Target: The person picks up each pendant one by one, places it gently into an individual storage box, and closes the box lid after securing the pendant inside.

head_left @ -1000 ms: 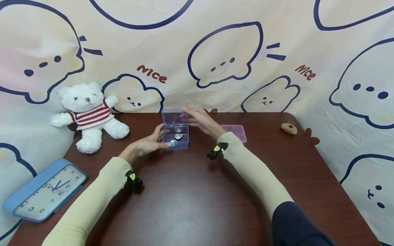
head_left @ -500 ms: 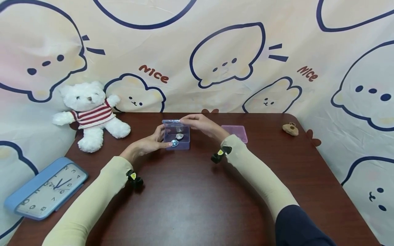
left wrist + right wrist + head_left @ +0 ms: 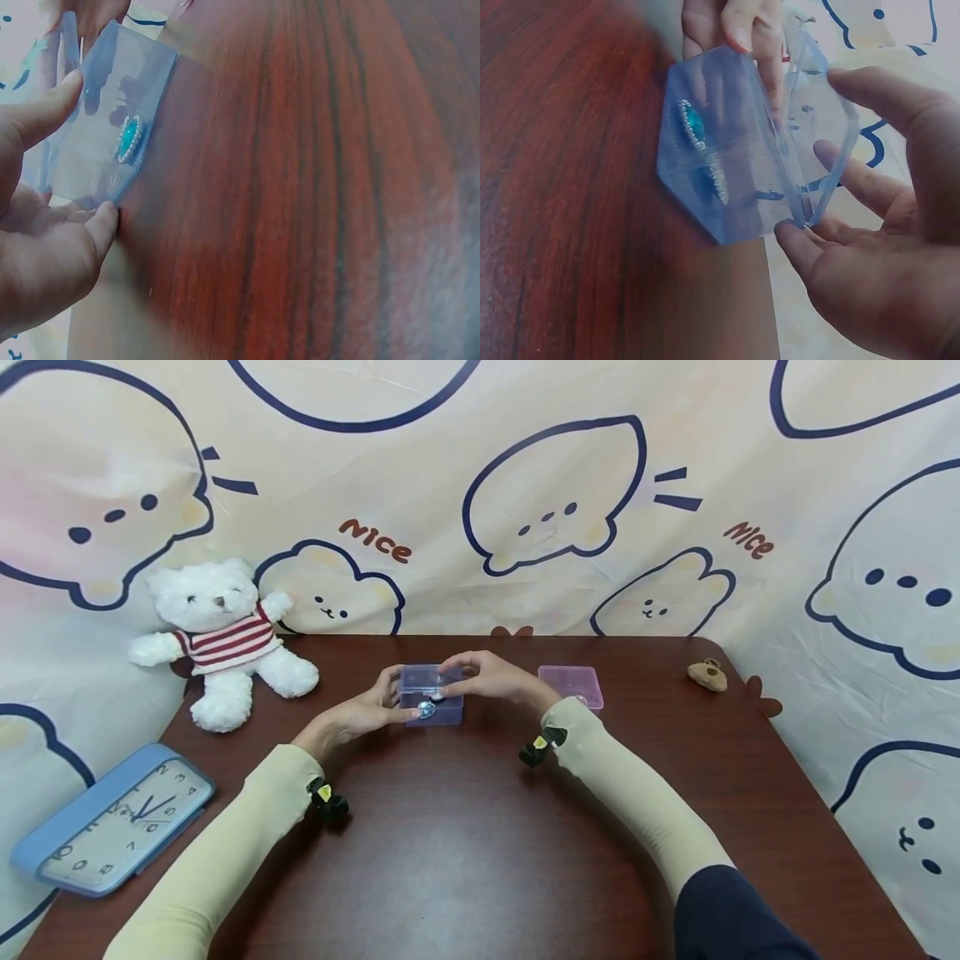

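Note:
A small translucent blue plastic box (image 3: 451, 717) stands on the table with its hinged lid (image 3: 420, 677) partly lowered. My left hand (image 3: 354, 713) grips the box at its left side, thumb at the front and fingers behind. From the right, my right hand (image 3: 491, 677) holds the lid, thumb and fingertips at its edge; the right wrist view shows that lid (image 3: 821, 142) tilted between them. Inside the box lies an oval turquoise ornament with a sparkling rim (image 3: 693, 124). A silvery round piece (image 3: 437, 697) shows beside it in the head view, partly covered by the right hand.
A pink translucent box (image 3: 570, 677) sits behind the right wrist. A white teddy bear (image 3: 217, 635) and a blue clock (image 3: 112, 827) are on the left, and a small tan object (image 3: 707, 675) is at the far right. A patterned cloth hangs behind the table (image 3: 465, 843).
The lid has swung from upright down toward the box's front, with my right hand lowering along with it. My left hand keeps its hold on the box.

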### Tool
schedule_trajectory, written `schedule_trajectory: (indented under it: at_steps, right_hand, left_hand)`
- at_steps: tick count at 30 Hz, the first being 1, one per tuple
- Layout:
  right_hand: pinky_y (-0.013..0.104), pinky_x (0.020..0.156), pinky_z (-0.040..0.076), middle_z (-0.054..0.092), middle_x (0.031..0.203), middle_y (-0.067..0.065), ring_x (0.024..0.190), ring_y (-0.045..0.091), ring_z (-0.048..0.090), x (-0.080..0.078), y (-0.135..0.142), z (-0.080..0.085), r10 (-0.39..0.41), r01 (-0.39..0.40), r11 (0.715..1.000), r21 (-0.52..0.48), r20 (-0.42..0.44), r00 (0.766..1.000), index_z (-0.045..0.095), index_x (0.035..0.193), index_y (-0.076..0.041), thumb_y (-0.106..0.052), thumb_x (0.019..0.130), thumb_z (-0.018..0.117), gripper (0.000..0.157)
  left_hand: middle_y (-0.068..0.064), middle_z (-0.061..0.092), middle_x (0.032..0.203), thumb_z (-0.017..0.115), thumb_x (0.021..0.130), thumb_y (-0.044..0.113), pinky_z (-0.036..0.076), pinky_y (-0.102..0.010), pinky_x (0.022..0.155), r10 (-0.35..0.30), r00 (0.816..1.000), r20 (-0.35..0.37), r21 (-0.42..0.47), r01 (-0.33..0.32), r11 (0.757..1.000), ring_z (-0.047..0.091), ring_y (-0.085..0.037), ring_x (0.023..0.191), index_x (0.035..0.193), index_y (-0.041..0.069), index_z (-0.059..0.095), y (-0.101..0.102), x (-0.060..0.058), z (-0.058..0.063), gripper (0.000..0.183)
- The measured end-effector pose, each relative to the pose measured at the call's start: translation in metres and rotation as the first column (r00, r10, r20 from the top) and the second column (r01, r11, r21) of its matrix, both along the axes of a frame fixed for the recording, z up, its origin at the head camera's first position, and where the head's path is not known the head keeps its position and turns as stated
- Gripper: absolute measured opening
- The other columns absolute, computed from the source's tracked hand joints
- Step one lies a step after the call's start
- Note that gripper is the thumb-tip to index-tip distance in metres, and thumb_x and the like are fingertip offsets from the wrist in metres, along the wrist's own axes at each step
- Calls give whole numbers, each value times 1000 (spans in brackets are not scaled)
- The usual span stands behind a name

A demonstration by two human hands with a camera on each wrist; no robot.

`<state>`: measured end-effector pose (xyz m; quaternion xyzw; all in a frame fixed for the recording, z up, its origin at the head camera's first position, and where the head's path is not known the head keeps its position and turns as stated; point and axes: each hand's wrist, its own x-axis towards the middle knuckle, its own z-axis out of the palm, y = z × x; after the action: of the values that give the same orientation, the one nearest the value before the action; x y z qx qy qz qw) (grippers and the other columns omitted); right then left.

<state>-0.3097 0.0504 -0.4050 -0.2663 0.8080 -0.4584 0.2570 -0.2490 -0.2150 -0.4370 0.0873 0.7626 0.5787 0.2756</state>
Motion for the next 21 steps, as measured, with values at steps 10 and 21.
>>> schedule_trajectory:
  at_steps: [10, 21]
  right_hand:
    - [46, 123, 37, 49, 154, 8, 145, 29, 47, 3, -2, -10, 21, -22, 1000, -6, -107, 994, 65, 137, -8, -23, 87, 84, 56]
    - [42, 120, 42, 40, 158, 9, 141, 30, 47, 10, -2, -12, 12, 1, 998, 64, -210, 978, 62, 136, -8, -20, 86, 85, 56]
  left_hand:
    - [-15, 4, 173, 66, 100, 39, 6, -65, 127, -40, 999, 1, -45, 40, 998, 7, -37, 160, 161, 29, -14, -3, -2, 1, 100]
    - [-16, 13, 168, 64, 101, 36, 5, -67, 126, -86, 996, -9, -69, 85, 994, 15, -38, 153, 160, 25, -12, 3, -7, 6, 96]
